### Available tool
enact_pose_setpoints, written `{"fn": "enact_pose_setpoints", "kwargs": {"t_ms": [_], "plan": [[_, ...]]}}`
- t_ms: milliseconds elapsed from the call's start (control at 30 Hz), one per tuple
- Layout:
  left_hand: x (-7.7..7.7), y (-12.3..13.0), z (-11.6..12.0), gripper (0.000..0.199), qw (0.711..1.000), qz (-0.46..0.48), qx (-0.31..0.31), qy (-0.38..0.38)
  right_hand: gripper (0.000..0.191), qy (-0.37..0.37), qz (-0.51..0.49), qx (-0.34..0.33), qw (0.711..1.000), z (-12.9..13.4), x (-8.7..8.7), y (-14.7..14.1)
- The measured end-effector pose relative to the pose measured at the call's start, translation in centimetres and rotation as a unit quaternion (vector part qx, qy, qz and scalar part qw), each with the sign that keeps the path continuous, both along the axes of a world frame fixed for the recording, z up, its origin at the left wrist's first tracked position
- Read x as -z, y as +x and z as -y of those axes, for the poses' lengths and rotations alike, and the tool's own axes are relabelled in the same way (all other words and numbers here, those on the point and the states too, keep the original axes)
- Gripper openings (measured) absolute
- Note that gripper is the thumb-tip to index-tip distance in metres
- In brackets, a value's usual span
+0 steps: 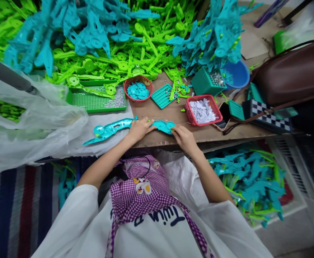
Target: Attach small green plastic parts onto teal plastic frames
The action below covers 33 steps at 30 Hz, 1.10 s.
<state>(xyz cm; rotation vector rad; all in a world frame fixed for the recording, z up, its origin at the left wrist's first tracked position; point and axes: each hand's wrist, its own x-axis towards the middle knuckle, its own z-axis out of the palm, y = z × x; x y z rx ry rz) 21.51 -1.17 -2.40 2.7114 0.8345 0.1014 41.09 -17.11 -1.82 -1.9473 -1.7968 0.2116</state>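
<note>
Shirt (pixel 151 240): six o'clock
Part (pixel 108 129): long axis nine to three
Left hand (pixel 140 129): holding its middle
Right hand (pixel 185 139): pinching its three-o'clock end

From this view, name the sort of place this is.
Likely a plastic-parts assembly workshop: heaped green parts and blue parts, a red basket of white pieces, and a long blue part being handled.

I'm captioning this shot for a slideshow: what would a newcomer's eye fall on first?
First, the bright heap of lime-green plastic pieces across the back of the table, with turquoise pieces piled among them. Next, the long turquoise part near the front edge, the left hand on its middle and the right hand at its right end.
</note>
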Motion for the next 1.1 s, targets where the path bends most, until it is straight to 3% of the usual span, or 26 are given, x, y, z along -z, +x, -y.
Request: {"fn": "enact_pose_setpoints", "kwargs": {"t_ms": [233,333,433,500,567,633,800,933,1033,1100], "plan": [[-0.3,0.0,-0.1,0.050,1.000,-0.020,0.007,0.006,0.031,-0.006,-0.016,-0.001,1.000,0.0,1.2,0.2],[-0.4,-0.1,0.0,0.049,1.000,-0.014,0.008,0.003,0.035,0.000,-0.005,0.030,1.000,0.6,1.6,0.0],[-0.3,-0.2,0.0,0.046,1.000,0.005,0.003,-0.001,0.038,0.003,0.029,0.056,0.998,1.0,1.4,-0.2],[0.0,-0.1,-0.1,0.043,0.999,0.034,0.001,0.001,0.052,-0.016,0.061,0.047,0.997,1.0,0.9,-0.3],[0.2,-0.2,-0.3,0.040,0.996,0.091,-0.005,0.005,0.063,-0.050,0.073,0.021,0.996,0.6,0.4,-0.5],[-0.1,-0.7,-0.6,0.039,0.981,0.192,-0.014,0.001,0.056,-0.068,0.065,-0.008,0.996,0.0,-0.1,-0.8],[-3.8,-5.8,0.2,0.033,0.892,0.447,-0.074,0.007,0.028,0.016,0.084,-0.042,0.995,0.5,-0.2,0.2],[-6.4,-11.5,2.3,0.034,0.838,0.526,-0.128,0.070,0.018,0.138,0.110,0.050,0.983,4.3,0.9,2.5],[-6.1,-13.8,3.7,0.037,0.818,0.552,-0.146,0.076,0.017,0.238,0.134,0.197,0.941,7.0,0.8,3.4],[-5.2,-14.1,4.1,0.032,0.828,0.541,-0.139,0.054,0.021,0.288,0.130,0.316,0.895,7.5,-0.3,3.9]]}}
